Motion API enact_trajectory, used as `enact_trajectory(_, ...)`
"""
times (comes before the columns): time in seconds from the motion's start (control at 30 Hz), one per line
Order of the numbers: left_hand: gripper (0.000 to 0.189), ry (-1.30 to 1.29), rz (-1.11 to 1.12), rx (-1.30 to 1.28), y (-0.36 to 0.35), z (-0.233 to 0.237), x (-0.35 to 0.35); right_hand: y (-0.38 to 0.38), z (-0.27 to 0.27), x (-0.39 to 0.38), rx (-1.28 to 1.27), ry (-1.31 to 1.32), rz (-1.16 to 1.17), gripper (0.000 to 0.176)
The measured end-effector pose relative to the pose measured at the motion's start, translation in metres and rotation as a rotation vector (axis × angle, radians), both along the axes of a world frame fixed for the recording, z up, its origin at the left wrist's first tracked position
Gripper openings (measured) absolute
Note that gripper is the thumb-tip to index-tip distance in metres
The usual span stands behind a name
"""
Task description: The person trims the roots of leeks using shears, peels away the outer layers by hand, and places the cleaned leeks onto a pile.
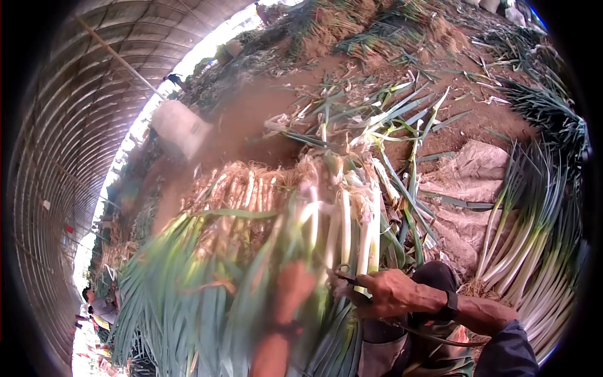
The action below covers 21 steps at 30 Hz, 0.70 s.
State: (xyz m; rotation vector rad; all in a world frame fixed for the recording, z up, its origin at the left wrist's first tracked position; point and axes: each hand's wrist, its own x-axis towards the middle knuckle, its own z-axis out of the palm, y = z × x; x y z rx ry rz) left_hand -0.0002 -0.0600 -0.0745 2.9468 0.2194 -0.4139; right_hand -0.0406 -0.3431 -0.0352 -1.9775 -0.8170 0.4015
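My left hand (295, 283) is smeared by motion over the green leaves of the green onions, so its fingers cannot be made out. My right hand (396, 294) is closed around a dark air gun (348, 276) with a thin nozzle; a hose (440, 340) trails from it to the right. Just ahead of the hands, several white-stalked green onions (346, 220) lie with roots pointing away from me. Left of them spreads a pile of green onions (182, 301) with soil-brown stalks and long leaves, partly blurred.
On the right, more green onions (534, 239) lie in a bundle beside a crumpled sack (468, 182). Stripped leaves (402, 116) litter the brown soil ahead. A pale blurred sack (180, 125) stands at upper left under the arched roof (69, 144). Another person (103, 308) is at far left.
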Motion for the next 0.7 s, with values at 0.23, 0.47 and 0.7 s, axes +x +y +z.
enact_trajectory(0.23, 0.056, 0.005, 0.024, 0.011, -0.007, 0.008, -0.010, 0.003, -0.002, -0.012, -0.007, -0.013, -0.084, 0.053)
enact_trajectory(0.47, 0.041, 0.118, -0.044, 0.061, -0.015, 0.023, -0.026, 0.012, -0.036, 0.013, -0.083, -0.148, -0.188, 0.052)
enact_trajectory(0.7, 0.028, -0.097, -0.324, 0.039, 0.012, 0.009, -0.053, 0.018, -0.005, 0.040, -0.135, -0.087, -0.298, 0.061)
